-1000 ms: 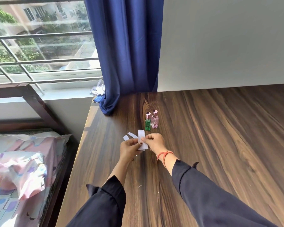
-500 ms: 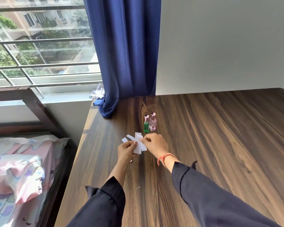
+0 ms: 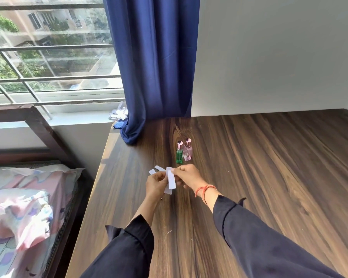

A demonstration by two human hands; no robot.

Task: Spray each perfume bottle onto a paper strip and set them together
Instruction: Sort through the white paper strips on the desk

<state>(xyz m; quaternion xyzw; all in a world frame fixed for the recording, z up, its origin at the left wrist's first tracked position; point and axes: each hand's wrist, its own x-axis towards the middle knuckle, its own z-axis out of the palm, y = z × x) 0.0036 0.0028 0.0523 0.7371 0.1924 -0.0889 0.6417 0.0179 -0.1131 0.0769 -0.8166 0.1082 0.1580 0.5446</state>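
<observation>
Perfume bottles, two small clear glass ones with pinkish metallic caps, stand upright and touching each other on the dark wood-grain worktop [image 3: 269,167]: the green-liquid bottle [image 3: 179,155] on the left, the pink-liquid bottle [image 3: 187,151] on the right and slightly farther back. Just in front of them, both hands are raised over the worktop with white paper strips [image 3: 170,179] between them. The left hand [image 3: 156,184] has its fingers curled around the lower parts of the strips, whose ends fan out above and to the left of it. The right hand [image 3: 186,176] pinches the top of one strip between thumb and fingertips; a red thread bracelet [image 3: 204,190] circles that wrist. Both arms wear dark long sleeves. A navy blue curtain [image 3: 153,63] hangs behind the bottles, its hem resting on the worktop's far left corner.
</observation>
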